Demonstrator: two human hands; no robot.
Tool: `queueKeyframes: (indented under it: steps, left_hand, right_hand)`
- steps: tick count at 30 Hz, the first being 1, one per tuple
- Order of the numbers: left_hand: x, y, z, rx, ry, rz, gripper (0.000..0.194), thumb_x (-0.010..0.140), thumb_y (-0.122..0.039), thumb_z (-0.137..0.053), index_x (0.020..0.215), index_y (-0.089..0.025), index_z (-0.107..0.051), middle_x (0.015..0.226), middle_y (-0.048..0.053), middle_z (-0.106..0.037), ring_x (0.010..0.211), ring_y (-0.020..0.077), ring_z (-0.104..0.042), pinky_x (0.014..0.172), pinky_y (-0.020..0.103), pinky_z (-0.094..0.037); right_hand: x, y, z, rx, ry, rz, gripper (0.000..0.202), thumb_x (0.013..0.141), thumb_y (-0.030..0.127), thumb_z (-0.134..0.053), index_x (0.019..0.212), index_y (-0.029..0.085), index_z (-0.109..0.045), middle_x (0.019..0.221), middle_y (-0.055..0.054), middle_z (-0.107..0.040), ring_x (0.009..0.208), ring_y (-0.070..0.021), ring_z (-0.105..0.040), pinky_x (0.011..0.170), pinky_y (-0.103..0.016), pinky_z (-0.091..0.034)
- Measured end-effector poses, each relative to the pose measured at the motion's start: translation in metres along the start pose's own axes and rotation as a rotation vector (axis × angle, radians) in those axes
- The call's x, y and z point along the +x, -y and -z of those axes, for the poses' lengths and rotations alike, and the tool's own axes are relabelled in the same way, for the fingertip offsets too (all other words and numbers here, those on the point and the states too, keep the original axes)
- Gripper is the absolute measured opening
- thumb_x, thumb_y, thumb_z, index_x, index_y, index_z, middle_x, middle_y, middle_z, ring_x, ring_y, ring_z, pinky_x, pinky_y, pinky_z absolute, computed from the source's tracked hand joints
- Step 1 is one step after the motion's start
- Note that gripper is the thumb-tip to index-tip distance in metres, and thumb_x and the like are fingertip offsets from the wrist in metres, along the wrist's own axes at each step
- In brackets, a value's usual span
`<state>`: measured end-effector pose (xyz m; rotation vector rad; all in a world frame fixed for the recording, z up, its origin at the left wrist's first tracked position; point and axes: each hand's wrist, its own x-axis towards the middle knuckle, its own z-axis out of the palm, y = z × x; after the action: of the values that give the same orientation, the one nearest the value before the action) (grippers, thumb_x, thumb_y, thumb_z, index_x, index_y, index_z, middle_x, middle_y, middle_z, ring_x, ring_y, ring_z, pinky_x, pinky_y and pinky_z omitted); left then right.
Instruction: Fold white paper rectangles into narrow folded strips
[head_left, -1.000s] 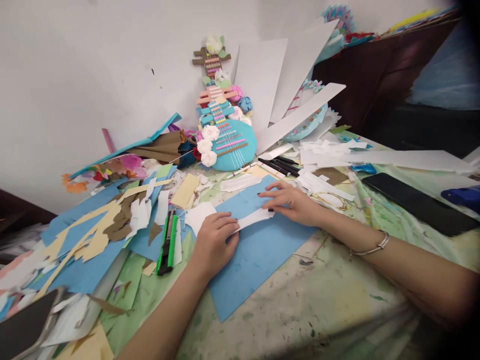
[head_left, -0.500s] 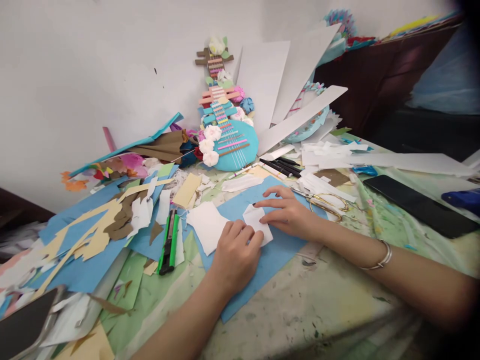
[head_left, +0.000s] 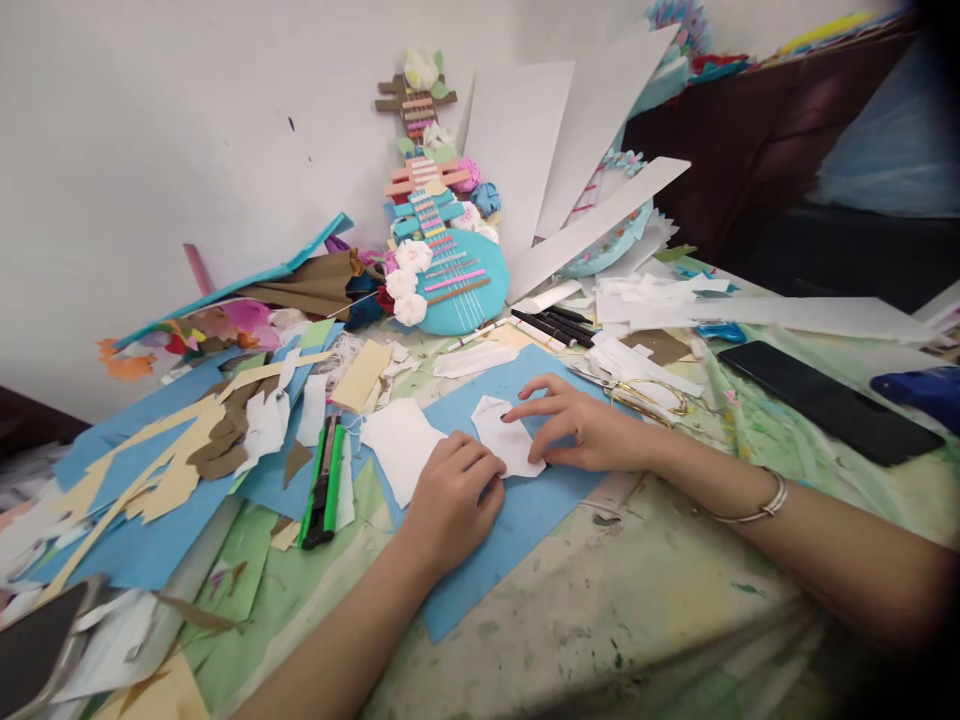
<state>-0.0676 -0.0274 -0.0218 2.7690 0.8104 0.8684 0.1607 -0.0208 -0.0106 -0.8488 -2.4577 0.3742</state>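
Note:
A small white piece of paper (head_left: 507, 436), with creased edges and a pointed top corner, lies on a blue sheet (head_left: 480, 585). My left hand (head_left: 457, 500) rests at its lower left side, fingers curled together, thumb and index at the paper's edge. On the other side, my right hand (head_left: 581, 425) has its fingers spread. Its index tip touches the paper's face, and its thumb is near the right edge. A larger white paper piece (head_left: 397, 445) lies just left of my left hand, partly under it.
A green box cutter (head_left: 324, 485) lies to the left, beside paper scraps (head_left: 225, 440). Gold-handled scissors (head_left: 645, 395), black markers (head_left: 559, 325) and a black phone (head_left: 829, 400) are on the right. A blue paper lute-like instrument (head_left: 469, 285) leans against the wall.
The small white paper looks more spread out, with more of its face uncovered. My right fingers have drawn back toward its right edge. The view has shifted slightly.

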Motion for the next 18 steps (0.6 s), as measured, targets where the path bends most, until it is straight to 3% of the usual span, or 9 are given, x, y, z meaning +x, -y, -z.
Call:
queueKeyframes:
  steps: [7, 12, 18]
  left_hand:
    - [0.001, 0.000, 0.004, -0.141, 0.073, 0.009, 0.015, 0.079, -0.008, -0.052, 0.081, -0.017, -0.064, 0.080, 0.006, -0.061, 0.081, 0.0192, -0.050, 0.074, 0.035, -0.045]
    - [0.006, 0.010, 0.012, -0.371, 0.243, 0.102, 0.017, 0.081, -0.013, -0.057, 0.085, -0.024, -0.069, 0.090, 0.004, -0.064, 0.088, 0.0178, -0.056, 0.080, 0.033, -0.046]
    - [0.010, 0.010, 0.016, -0.376, 0.301, 0.142, 0.021, 0.086, -0.012, -0.051, 0.086, -0.024, -0.068, 0.091, 0.003, -0.064, 0.090, 0.0175, -0.057, 0.082, 0.032, -0.045]
  right_hand:
    - [-0.004, 0.000, 0.002, 0.100, 0.091, 0.023, 0.011, 0.082, 0.018, -0.061, 0.078, 0.021, -0.071, 0.112, -0.004, -0.063, 0.114, -0.0220, -0.038, 0.097, -0.042, -0.035]
    - [0.000, 0.008, 0.004, 0.165, 0.112, 0.011, 0.012, 0.083, 0.015, -0.057, 0.081, 0.018, -0.068, 0.093, -0.005, -0.067, 0.098, -0.0189, -0.047, 0.087, -0.035, -0.041]
    - [0.003, 0.015, 0.001, 0.190, 0.137, -0.020, 0.020, 0.082, 0.004, -0.051, 0.083, 0.017, -0.066, 0.080, -0.003, -0.066, 0.086, -0.0168, -0.049, 0.078, -0.030, -0.041]
